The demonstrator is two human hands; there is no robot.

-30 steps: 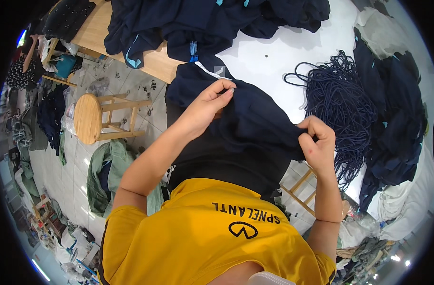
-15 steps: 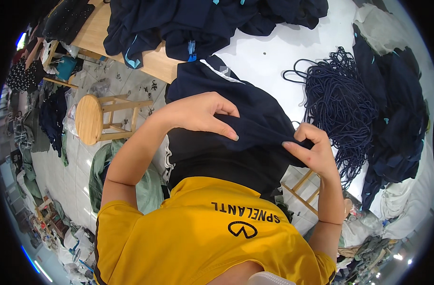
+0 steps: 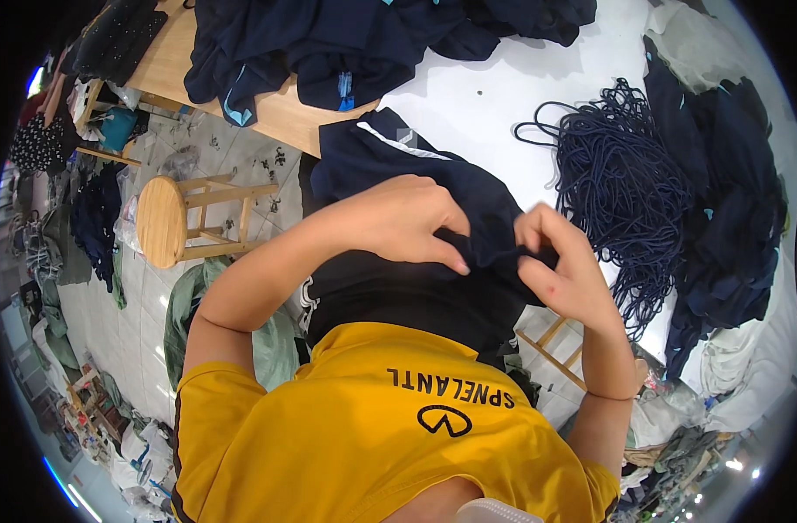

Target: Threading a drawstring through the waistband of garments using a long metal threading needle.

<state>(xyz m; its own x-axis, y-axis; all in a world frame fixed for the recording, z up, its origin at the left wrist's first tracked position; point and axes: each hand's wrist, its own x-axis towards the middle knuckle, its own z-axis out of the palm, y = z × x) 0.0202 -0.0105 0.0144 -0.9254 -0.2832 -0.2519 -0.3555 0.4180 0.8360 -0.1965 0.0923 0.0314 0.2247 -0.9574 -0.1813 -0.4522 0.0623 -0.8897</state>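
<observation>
A navy garment [image 3: 451,180] with a white stripe lies over my lap and the near edge of the white table. My left hand [image 3: 407,222] is closed on its cloth, thumb and fingers coming together over a fold. To the right, my right hand [image 3: 566,268] has its fingers curled toward the thumb, gripping the same garment near its edge. Between the two hands the cloth is bunched into a dark ridge. The exact seam or edge under the fingers is hard to make out.
Coiled navy cords [image 3: 620,174] lie on the white table [image 3: 468,96], beside a heap of navy garments [image 3: 725,209]. Another navy pile [image 3: 328,44] covers the far side. A round wooden stool [image 3: 162,222] stands at the left, near a green sack [image 3: 276,349].
My left hand has moved right along the garment, closer to my right hand. My right hand has risen slightly, and the cloth between them has gone from stretched to bunched.
</observation>
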